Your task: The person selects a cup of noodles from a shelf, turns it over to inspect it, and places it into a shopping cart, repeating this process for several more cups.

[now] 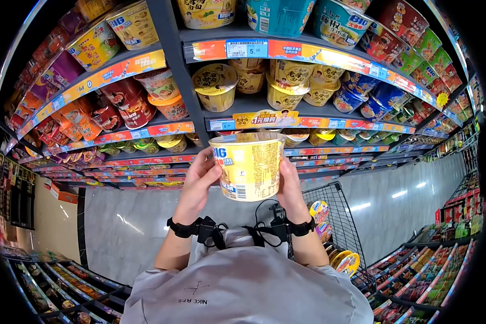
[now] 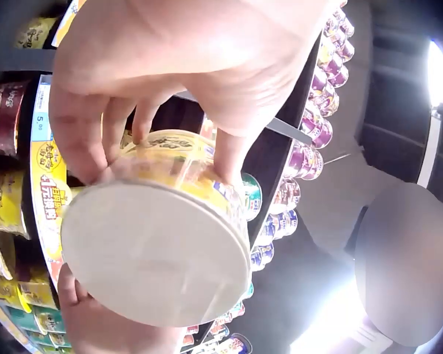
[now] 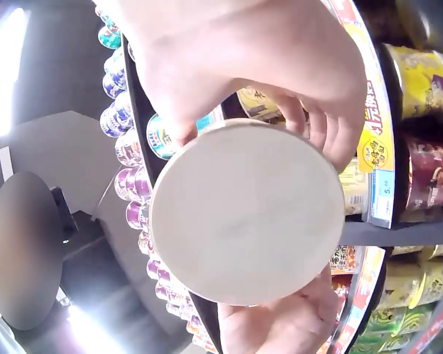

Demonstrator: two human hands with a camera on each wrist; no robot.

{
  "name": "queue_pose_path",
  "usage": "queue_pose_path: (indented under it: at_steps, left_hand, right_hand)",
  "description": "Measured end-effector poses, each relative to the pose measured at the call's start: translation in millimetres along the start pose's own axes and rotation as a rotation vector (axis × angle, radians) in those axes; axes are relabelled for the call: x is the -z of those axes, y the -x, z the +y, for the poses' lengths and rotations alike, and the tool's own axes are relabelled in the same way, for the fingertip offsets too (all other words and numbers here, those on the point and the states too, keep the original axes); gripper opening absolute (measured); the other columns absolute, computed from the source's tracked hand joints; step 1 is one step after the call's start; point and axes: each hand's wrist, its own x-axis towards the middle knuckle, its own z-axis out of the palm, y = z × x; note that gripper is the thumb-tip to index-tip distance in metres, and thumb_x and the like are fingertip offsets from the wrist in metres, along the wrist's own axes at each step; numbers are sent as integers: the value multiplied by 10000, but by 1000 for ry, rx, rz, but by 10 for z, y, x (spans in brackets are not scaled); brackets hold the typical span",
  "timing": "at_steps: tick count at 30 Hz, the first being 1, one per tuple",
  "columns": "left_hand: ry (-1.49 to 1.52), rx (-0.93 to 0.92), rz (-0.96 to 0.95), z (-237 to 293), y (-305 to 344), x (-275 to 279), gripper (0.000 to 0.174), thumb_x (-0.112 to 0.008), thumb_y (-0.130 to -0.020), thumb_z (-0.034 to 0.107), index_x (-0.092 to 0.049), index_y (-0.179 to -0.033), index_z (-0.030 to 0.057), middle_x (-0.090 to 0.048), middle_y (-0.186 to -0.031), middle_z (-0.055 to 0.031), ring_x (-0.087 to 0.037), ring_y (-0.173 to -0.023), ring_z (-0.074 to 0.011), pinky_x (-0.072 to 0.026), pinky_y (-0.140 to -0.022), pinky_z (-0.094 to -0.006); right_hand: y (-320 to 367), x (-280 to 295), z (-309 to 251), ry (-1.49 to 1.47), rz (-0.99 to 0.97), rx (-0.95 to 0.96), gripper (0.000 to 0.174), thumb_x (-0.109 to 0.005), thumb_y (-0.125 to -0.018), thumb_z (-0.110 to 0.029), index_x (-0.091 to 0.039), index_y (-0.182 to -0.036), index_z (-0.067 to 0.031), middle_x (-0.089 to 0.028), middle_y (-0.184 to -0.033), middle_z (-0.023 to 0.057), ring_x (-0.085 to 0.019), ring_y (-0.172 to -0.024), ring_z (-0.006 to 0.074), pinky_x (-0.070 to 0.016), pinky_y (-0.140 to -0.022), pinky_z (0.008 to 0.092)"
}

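Left hand (image 1: 201, 177) and right hand (image 1: 290, 186) grip yellow instant-noodle bucket (image 1: 252, 171), fingers (image 2: 81, 139) curled round 2 opposite sides, likely for steadiness.

A noodle tub (image 1: 248, 168) sits between the left hand (image 1: 200, 175) and right hand (image 1: 290, 182), before the shelves (image 1: 251, 105). Left of centre, a post (image 1: 175, 48) divides the shelves, with stock on both sides. Just right of the person (image 1: 248, 286), on the floor (image 1: 399, 181), stands a cart (image 1: 344, 221) with packages (image 1: 319, 211) inside.
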Motion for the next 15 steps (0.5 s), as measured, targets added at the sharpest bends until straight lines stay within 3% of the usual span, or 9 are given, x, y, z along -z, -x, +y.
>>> queue_pose_path:
  at_steps: [5,9,11,15]
  left_hand:
    - [-86,-8,17,16,6,-26,562,-634,-927,238,-397,-1400,47,-616,-1192,-68,-606,-1037,-133,-486,-819,-272]
    - [-24,42,16,-85,11,87,575,-640,-922,239,-381,-1404,60,-613,-1187,-58,-603,-1026,-131,-485,-808,-282]
    - [-44,54,-3,-99,30,106,533,-618,-936,241,-394,-1388,68,-580,-1218,-32,-563,-1087,-135,-476,-898,-343]
    - [-17,60,-1,-148,43,135,554,-631,-927,248,-389,-1394,74,-576,-1226,-28,-555,-1102,-132,-458,-914,-325]
  right_hand:
    - [10,-20,146,16,85,-29,430,-377,-1036,-295,-474,-1333,1,-579,-1277,77,-560,-1150,141,-432,-986,305]
    - [6,-56,146,61,66,-19,436,-375,-1037,-297,-464,-1341,2,-574,-1284,77,-558,-1153,138,-433,-985,302]
    - [32,-53,150,80,51,-20,443,-380,-1036,-299,-453,-1351,5,-570,-1289,76,-554,-1160,135,-432,-984,297]
    - [66,-36,150,75,50,-51,451,-403,-1031,-294,-440,-1365,7,-570,-1289,75,-554,-1162,134,-432,-983,290]
